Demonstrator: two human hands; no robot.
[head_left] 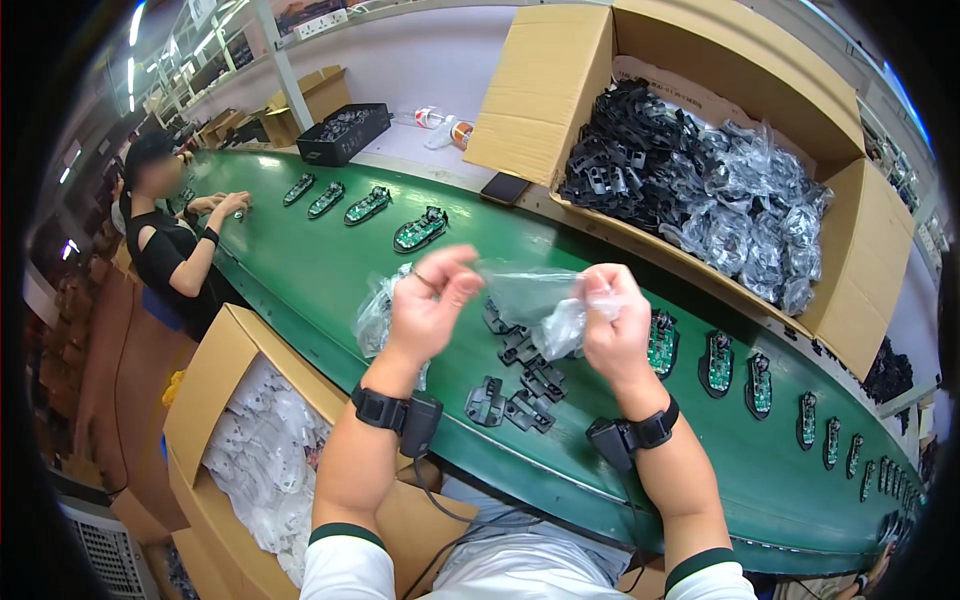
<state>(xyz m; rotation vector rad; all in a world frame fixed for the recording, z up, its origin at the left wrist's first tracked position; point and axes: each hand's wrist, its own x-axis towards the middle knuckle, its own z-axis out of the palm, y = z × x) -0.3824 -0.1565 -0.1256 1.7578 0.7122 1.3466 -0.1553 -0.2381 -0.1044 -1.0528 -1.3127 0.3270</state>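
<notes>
A clear plastic bag (535, 290) stretches between my hands above the green conveyor belt. My right hand (615, 325) is closed on its crumpled end. My left hand (428, 305), slightly blurred, is curled in a pinch at the bag's other edge. Below the bag, several small black plastic parts (486, 402) lie loose on the belt, some partly hidden by the bag. Beside and partly behind my left hand is another crumpled clear bag (374, 318). Black straps with small boxes sit on both my wrists.
Green circuit boards in black housings (420, 230) line the belt (560, 480) on both sides. An open carton (540, 90) of bagged black parts stands behind it; another carton (195, 440) holds white bags at lower left. A black tray (342, 135) and a co-worker (165, 230) are farther left.
</notes>
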